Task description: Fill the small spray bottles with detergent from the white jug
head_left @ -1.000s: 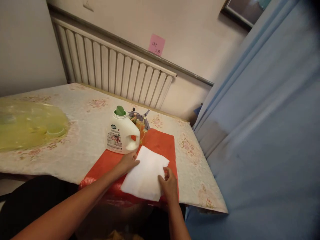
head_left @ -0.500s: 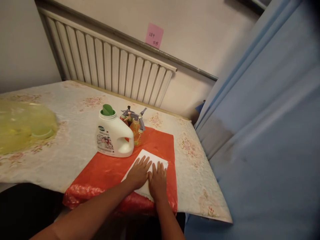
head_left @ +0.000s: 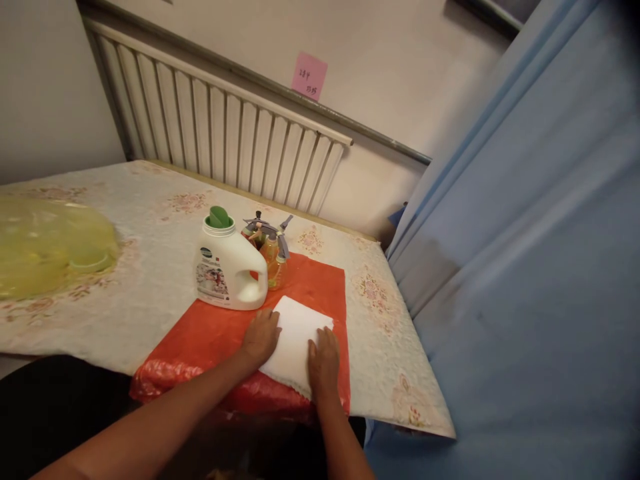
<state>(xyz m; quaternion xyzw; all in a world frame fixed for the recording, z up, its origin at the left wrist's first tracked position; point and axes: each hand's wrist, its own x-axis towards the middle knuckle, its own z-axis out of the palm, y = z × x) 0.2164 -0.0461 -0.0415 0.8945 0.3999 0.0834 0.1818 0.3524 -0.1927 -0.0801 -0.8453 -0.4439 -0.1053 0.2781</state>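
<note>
Head view: left hand, right hand lay flat fingers on white sheet.

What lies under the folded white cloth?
An orange-red plastic sheet shows around the white cloth, spread over the floral table. The left hand and right hand lie flat on top. Anything directly beneath the cloth is covered.

Folded white cloth, flat on the red plastic sheet, just before the white detergent jug.
</note>
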